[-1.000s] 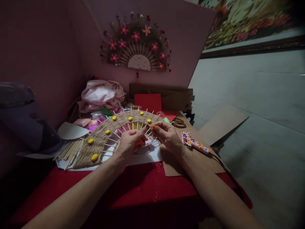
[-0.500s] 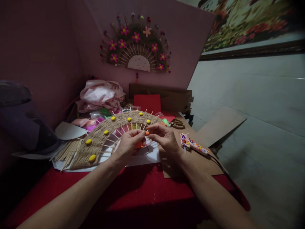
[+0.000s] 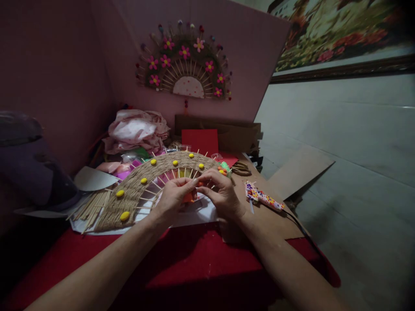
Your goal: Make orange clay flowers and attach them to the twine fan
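Observation:
Both of my hands meet in front of a fan-shaped arch (image 3: 165, 162) of wound twine and thin sticks. Yellow ovals (image 3: 125, 216) dot the twine band. My left hand (image 3: 171, 196) is closed around a soft-looking orange piece (image 3: 188, 197), which shows below its fingers. My right hand (image 3: 224, 194) is closed too, thumb and fingertips pinching at a small orange bit beside the left fingertips. Fingers hide most of that bit, and its material is hard to tell. White paper (image 3: 194, 217) lies under the arch and the hands.
To the right, a flower-patterned glue gun (image 3: 266, 198) with a black cord rests on cardboard (image 3: 275, 224). Loose sticks (image 3: 92, 209) lie at left, near crumpled pink cloth (image 3: 136, 129). A finished-looking flowered fan (image 3: 189, 84) hangs on the wall. Red cloth (image 3: 181, 259) covers the table.
My right fingers have drawn in and lowered slightly against the left fingertips, covering more of the small orange bit. My left hand stays nearly in place.

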The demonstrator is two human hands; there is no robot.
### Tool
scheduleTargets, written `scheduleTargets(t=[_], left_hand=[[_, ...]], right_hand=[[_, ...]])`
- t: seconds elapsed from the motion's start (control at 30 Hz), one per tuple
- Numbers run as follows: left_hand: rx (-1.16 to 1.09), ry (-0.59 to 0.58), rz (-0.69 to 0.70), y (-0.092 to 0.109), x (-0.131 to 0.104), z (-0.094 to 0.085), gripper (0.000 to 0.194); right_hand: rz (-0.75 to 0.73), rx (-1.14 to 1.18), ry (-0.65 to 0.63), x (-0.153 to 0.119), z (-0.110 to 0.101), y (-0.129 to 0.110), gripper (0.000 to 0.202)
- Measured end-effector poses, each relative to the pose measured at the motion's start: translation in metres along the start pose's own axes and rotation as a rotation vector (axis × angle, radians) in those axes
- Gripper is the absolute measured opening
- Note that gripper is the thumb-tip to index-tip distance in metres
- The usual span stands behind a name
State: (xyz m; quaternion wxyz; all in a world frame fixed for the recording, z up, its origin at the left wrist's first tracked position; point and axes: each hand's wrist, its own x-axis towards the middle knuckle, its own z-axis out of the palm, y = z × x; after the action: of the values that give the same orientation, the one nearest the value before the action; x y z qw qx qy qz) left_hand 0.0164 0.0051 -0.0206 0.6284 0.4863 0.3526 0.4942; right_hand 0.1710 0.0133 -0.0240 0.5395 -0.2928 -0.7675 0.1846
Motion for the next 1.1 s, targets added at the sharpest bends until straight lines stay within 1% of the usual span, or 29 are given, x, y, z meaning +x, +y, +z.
scheduleTargets(t=[0.1, 0.2, 0.3, 0.4, 0.47, 0.6, 0.7, 0.77, 0.93, 1.0, 1.1], left_hand=[[0.053, 0.019, 0.016, 0.0000, 0.0000, 0.0002, 0.033], [0.069, 0.014, 0.013, -0.0005, 0.0004, -0.0013, 0.032], [0.057, 0.003, 0.015, -0.0013, 0.0009, -0.0021, 0.028], [0.044, 0.024, 0.016, -0.0015, 0.0011, -0.0006, 0.026], [0.027, 0.046, 0.007, -0.0007, 0.0007, 0.0008, 0.023], [-0.085, 0.065, -0.021, 0.0025, -0.0006, 0.0007, 0.013], [-0.192, 0.060, -0.044, 0.0042, -0.0006, -0.0020, 0.006], [-0.225, 0.049, -0.065, 0.0049, -0.0003, -0.0035, 0.007], [-0.202, 0.046, -0.066, 0.0069, -0.0022, -0.0038, 0.010], [-0.192, 0.083, -0.064, 0.0074, -0.0036, -0.0031, 0.012], [-0.179, 0.124, -0.034, 0.0072, -0.0048, -0.0017, 0.011]], right_hand=[[-0.040, -0.030, 0.022, -0.0001, 0.0004, 0.0002, 0.003], [-0.043, -0.043, 0.031, 0.0002, 0.0003, -0.0006, 0.001], [-0.015, -0.042, 0.034, -0.0002, 0.0004, -0.0006, 0.003], [0.067, 0.007, 0.034, -0.0015, 0.0013, -0.0003, 0.005], [0.152, 0.108, 0.040, -0.0023, 0.0018, -0.0008, 0.008], [0.331, 0.441, 0.057, -0.0007, 0.0003, -0.0016, 0.015], [0.399, 0.625, 0.112, 0.0025, -0.0018, -0.0003, 0.018], [0.424, 0.686, 0.135, 0.0041, -0.0025, 0.0008, 0.019], [0.436, 0.705, 0.077, 0.0032, -0.0002, 0.0015, 0.018], [0.433, 0.693, 0.036, 0.0015, 0.0013, 0.0015, 0.018], [0.422, 0.682, -0.047, -0.0010, 0.0032, 0.0011, 0.014]])
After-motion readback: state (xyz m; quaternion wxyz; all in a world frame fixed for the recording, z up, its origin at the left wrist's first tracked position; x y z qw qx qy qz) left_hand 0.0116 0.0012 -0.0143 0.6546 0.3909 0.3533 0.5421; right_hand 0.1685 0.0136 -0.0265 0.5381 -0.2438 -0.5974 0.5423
